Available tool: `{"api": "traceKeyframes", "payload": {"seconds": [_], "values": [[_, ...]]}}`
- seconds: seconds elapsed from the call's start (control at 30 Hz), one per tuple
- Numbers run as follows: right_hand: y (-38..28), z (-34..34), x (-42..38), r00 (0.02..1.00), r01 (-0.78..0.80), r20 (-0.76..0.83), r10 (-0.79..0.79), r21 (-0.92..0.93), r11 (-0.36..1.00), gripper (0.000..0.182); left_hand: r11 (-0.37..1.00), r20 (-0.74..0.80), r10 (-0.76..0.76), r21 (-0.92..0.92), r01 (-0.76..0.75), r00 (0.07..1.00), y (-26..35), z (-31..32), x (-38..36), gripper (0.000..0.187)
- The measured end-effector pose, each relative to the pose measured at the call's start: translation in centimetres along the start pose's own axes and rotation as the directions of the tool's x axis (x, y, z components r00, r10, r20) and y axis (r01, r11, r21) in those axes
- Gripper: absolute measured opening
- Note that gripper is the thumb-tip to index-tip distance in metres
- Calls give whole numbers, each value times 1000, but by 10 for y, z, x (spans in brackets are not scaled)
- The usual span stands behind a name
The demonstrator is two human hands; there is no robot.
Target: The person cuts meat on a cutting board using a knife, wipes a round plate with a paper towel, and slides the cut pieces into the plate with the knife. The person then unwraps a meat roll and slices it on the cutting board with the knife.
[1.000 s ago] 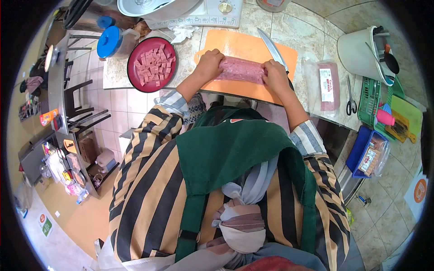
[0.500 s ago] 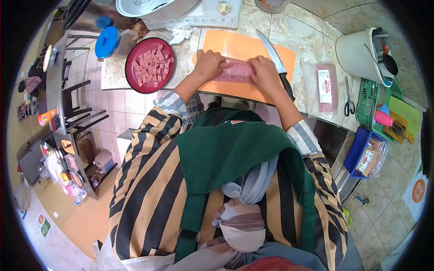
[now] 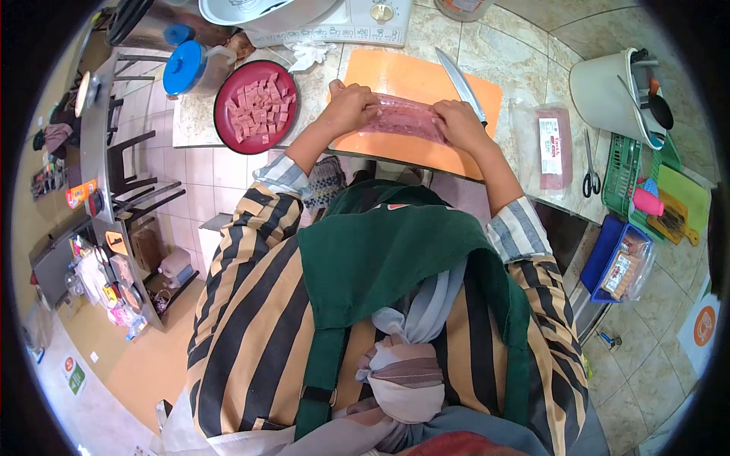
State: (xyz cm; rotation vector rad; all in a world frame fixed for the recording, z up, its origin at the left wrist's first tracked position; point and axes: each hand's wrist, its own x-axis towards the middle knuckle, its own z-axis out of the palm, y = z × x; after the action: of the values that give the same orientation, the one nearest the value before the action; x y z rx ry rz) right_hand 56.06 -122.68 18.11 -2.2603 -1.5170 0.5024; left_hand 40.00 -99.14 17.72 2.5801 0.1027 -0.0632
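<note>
A clear-wrapped slab of pink meat (image 3: 407,120) lies across the orange cutting board (image 3: 372,68). My left hand (image 3: 350,106) is closed on the slab's left end, and my right hand (image 3: 459,124) grips the right end. Just beyond my right hand is a knife (image 3: 459,82), its blade on the board and its handle mostly hidden behind my hand and forearm. To the left, a red plate (image 3: 222,114) holds small pink meat cubes (image 3: 260,106).
A flat labelled meat pack (image 3: 550,148) and black scissors (image 3: 591,181) lie to the right, near a white bucket (image 3: 601,91) of utensils and a green basket (image 3: 621,173). A blue-lidded container (image 3: 185,68) stands behind the plate, beside a white appliance (image 3: 357,26).
My right hand has shifted slightly to the right along the slab, and more of the wrapped meat shows between my hands. The knife handle is now more covered. The whole view has moved slightly.
</note>
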Motion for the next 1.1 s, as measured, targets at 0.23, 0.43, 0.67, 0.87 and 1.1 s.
{"api": "traceKeyframes", "payload": {"seconds": [0.23,0.43,0.67,0.87,1.1], "values": [[3,14,6,996,-68,-58,71,50,996,13,995,85,-47,89,39,995,-9,5,23,17],[-2,22,-5,968,-163,-188,167,33,986,19,972,4,-89,220,86,996,0,8,19,19],[-8,11,-12,985,-141,-112,134,-62,988,33,969,90,-77,239,54,993,1,7,17,31],[4,6,8,974,-217,54,221,-65,974,35,959,202,-137,271,79,970,0,3,32,37],[6,-3,20,936,-225,243,253,-134,965,38,939,417,-243,328,104,876,6,-5,59,35]]}}
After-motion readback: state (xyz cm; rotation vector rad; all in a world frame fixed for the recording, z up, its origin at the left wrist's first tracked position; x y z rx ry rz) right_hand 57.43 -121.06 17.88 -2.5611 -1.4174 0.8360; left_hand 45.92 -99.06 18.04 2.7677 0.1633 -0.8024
